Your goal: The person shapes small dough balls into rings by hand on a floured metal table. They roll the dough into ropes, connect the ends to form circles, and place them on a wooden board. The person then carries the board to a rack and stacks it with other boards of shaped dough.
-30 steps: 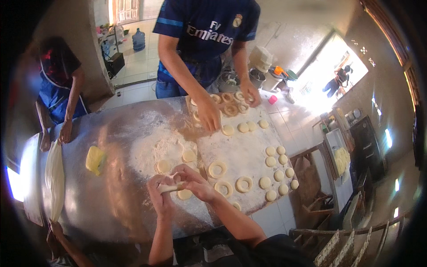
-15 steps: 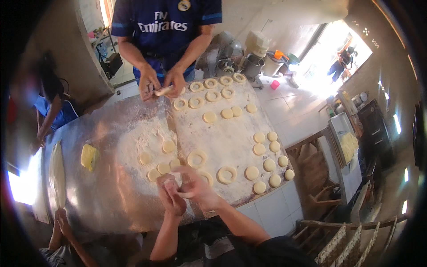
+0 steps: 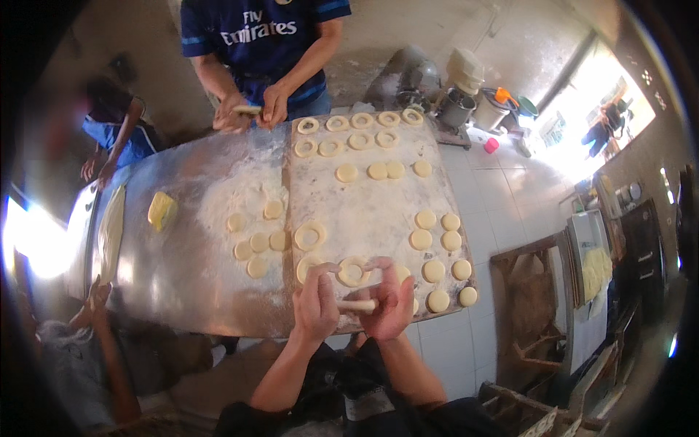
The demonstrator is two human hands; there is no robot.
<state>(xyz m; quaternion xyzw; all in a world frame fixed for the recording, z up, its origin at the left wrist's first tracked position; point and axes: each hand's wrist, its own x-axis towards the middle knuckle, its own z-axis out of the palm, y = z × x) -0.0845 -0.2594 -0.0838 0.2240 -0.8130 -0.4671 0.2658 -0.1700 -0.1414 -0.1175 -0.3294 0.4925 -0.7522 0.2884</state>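
Note:
Just above the near edge of the floured board (image 3: 364, 204), my left hand (image 3: 316, 302) and my right hand (image 3: 389, 306) face each other, fingers curled around a pale piece of dough (image 3: 357, 306) held side-on between them. Under and beyond my fingertips lie a dough ring (image 3: 353, 271) and two more rings along the board's left side (image 3: 310, 236). Dough discs (image 3: 434, 271) fill the board's right part, and smaller rows of rings (image 3: 360, 140) line its far end. On the steel table (image 3: 160, 277) to the left, more discs (image 3: 259, 242) sit in scattered flour.
A co-worker (image 3: 266, 51) across holds a dough piece; another (image 3: 116, 131) stands at far left. A third person's hands (image 3: 98, 295) are on a long dough strip (image 3: 111, 226). A yellow block (image 3: 162, 211), mixers and buckets (image 3: 491, 105), and a wooden chair (image 3: 524, 306) are around.
My hands have moved right, from beside the discs on the steel table to the board. The co-worker opposite has gone from reaching over the rings to holding dough near the table's far edge.

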